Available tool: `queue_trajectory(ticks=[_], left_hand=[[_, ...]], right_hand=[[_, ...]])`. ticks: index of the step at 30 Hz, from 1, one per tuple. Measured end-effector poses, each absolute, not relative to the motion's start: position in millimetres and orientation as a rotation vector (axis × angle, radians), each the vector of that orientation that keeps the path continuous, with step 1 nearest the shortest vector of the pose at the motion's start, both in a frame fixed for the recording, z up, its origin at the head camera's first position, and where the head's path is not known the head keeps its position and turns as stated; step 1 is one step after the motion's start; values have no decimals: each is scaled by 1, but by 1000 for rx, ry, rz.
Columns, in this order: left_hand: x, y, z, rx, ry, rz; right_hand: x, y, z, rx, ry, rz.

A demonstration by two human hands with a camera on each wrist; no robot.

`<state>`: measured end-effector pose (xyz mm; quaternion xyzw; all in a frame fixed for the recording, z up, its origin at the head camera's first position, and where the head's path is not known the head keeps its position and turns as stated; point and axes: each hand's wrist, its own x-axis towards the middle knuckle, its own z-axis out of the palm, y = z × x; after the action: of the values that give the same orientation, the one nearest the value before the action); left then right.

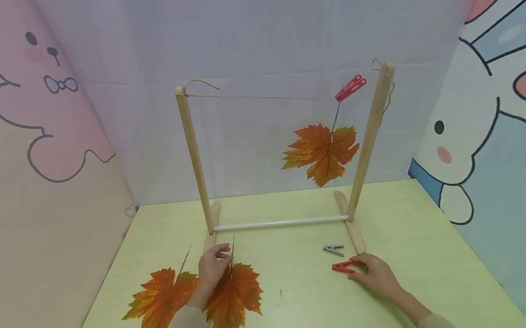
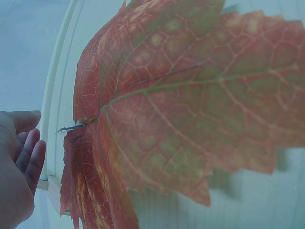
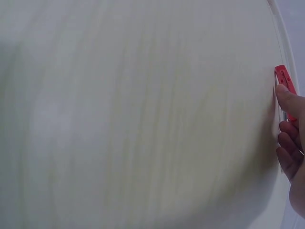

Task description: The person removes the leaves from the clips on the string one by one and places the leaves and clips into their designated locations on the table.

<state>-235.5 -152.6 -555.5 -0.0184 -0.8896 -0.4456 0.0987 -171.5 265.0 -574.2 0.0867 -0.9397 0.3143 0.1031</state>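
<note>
My left hand [image 1: 213, 266] hovers beside the thin dark stem of an orange maple leaf [image 1: 234, 300] on the table; in the left wrist view its fingers [image 2: 33, 160] are loosely bent and apart from the stem. Left of it lies a second maple leaf [image 1: 162, 300], partly covered by the sleeve. With thumb and fingers my right hand [image 1: 377, 276] pinches the handle end of a red clothespin [image 1: 342, 267], close over the table. Just behind it lies a grey clothespin [image 1: 333, 250].
A wooden frame with a left post [image 1: 194, 159], a right post [image 1: 370, 145] and a white bottom rod [image 1: 281, 223] stands at the back. Along its sagging string [image 1: 258, 98], another red clothespin [image 1: 350, 88] holds a hanging maple leaf [image 1: 324, 151]. White cloth [image 1: 243, 37] hangs behind.
</note>
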Motion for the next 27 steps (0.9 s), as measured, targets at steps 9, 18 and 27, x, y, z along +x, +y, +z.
queue_trajectory(ticks=[9, 18, 27], left_hand=[[-233, -155, -557, -97, -2618, -1293], [-232, -154, -556, -90, -2625, -1279], [-233, -152, -557, -100, -2628, -1297]], right_hand=[[-174, 264, -577, 246, -2755, 910], [-175, 265, -577, 261, -2732, 941], [-175, 267, -579, 305, -2678, 937]])
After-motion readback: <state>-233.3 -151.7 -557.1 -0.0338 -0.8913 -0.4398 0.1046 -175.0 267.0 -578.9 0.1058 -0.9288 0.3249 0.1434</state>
